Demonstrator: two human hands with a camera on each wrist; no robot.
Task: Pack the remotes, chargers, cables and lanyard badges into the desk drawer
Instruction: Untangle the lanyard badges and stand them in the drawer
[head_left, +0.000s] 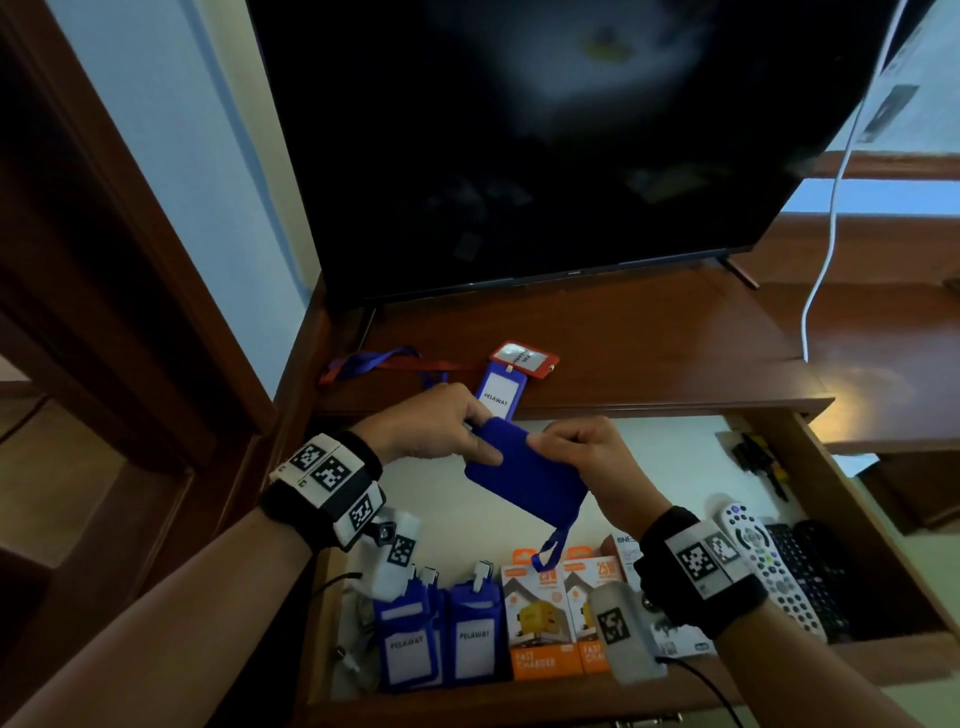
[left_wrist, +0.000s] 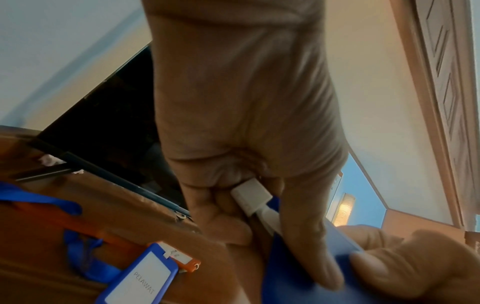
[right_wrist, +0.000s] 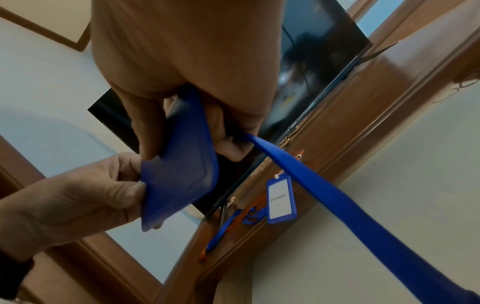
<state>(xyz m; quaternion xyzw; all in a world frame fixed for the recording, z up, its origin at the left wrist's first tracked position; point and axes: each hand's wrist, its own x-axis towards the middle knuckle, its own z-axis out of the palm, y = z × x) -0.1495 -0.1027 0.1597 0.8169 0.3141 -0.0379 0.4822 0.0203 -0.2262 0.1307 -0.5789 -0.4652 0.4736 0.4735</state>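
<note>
Currently both hands pinch the blue badge holder (head_left: 525, 480) above the open drawer (head_left: 810, 499): left hand (head_left: 434, 423) at its upper-left clip end, right hand (head_left: 582, 457) on the far edge, equally near. Long axis slants down-right, lanyard (head_left: 551, 550) dangling. Stored badges (head_left: 410, 642) read "PELAWAT"; charger boxes (head_left: 540, 613) "FAST CHARGER", probably; remotes (head_left: 769, 571) lie right.

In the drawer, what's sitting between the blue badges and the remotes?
Orange charger boxes stand between the blue badges and the remotes, seen in the head view; the right wrist partly hides that stretch.
</note>
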